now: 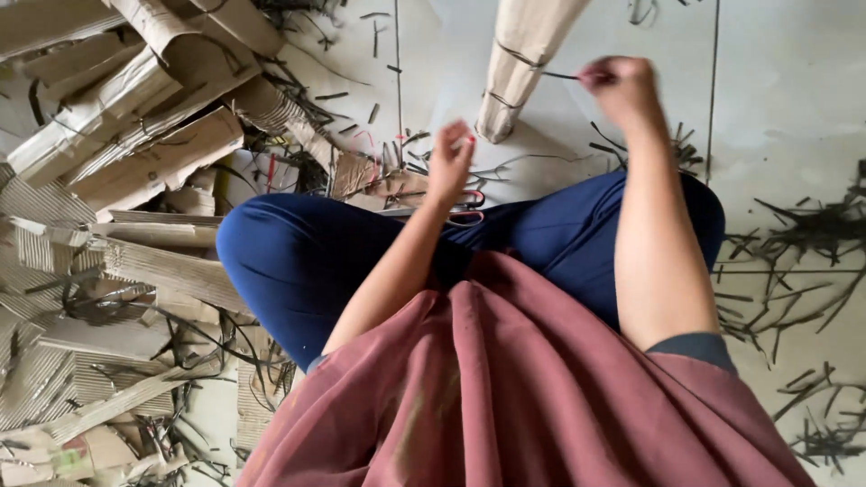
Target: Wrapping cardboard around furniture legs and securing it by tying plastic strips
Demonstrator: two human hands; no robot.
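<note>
The pale tiled floor (794, 81) offers open room only at the far right, between dark grout lines; nearer on the right it is littered with thin dark strips (794, 271) lying in loose tangles. The whole left side is closed off by a heap of torn brown corrugated cardboard pieces (135, 153), piled from the far left corner down to the near left edge, with more dark strips threaded through it.

The person sits cross-legged in dark blue trousers (307, 261), a maroon cloth (505, 388) spread over the lap and filling the near middle.

A rolled tube of tan cardboard (519, 63), bound by dark bands, stands tilted on the floor at the far middle, just beyond the knees. The right hand (621, 88) is raised to the right of the tube, its fingers pressed together in a pinch on a thin dark strip (559, 76) that runs leftward from the fingertips to the tube's side (the strip looks taut). The left hand (449, 162) hangs lower and to the left of the tube, near but apart from it, fingers curled loosely inward; whether it grips anything cannot be told, since motion blurs it.

No containers are in view.
</note>
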